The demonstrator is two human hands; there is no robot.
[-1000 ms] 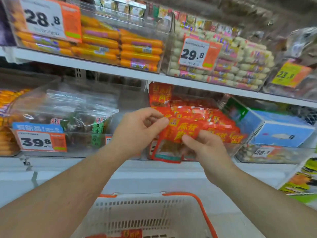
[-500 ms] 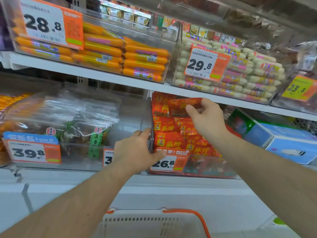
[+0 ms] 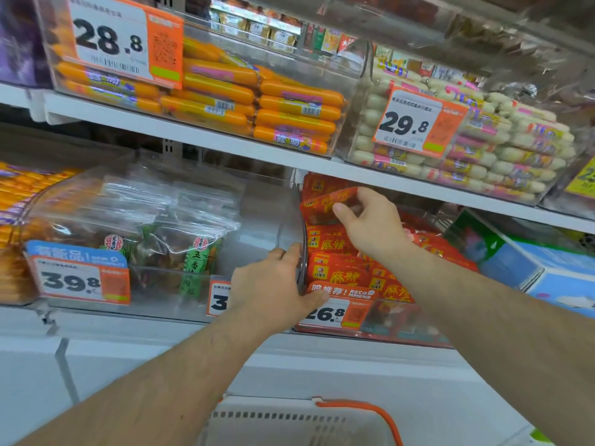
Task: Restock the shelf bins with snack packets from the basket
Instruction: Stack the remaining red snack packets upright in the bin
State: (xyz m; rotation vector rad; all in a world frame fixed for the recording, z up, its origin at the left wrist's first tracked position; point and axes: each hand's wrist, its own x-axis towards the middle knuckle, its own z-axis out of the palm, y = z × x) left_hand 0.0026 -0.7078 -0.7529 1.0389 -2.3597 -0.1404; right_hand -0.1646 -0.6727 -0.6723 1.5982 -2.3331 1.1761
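Head view: I am looking at two shelves of snacks, with my two bare arms reaching up to the lower one.
Right hand: my right hand (image 3: 375,225) is pinching a red packet (image 3: 325,204) between thumb and fingers, up under the white shelf board (image 3: 244,146).
Red packet: it is tilting in my fingers, at the top of the pile, above the other red packets (image 3: 338,272) lying just below that hand.
Left hand: my left hand (image 3: 273,289) is curling around the front left corner of the clear bin (image 3: 301,252) that is holding the red packets, thumb lying on the 26.8 price tag (image 3: 335,312).
Next bin: just left of my left hand, a clear bin (image 3: 77,194) is holding see-through bags with green labels (image 3: 190,243), and a 39.8 tag (image 3: 80,278) is sticking to its front.
Up high: above both hands, orange sausages (image 3: 267,104) are lying behind a 28.8 tag (image 3: 125,40), and pale sausages (image 3: 502,152) are lying behind a 29.8 tag (image 3: 415,123).
Blue box: a blue box (image 3: 547,272) is sitting to the right of my right arm.
Basket: the white basket (image 3: 273,420) with an orange handle (image 3: 373,413) is sitting low, below both arms; I cannot tell what is inside it.
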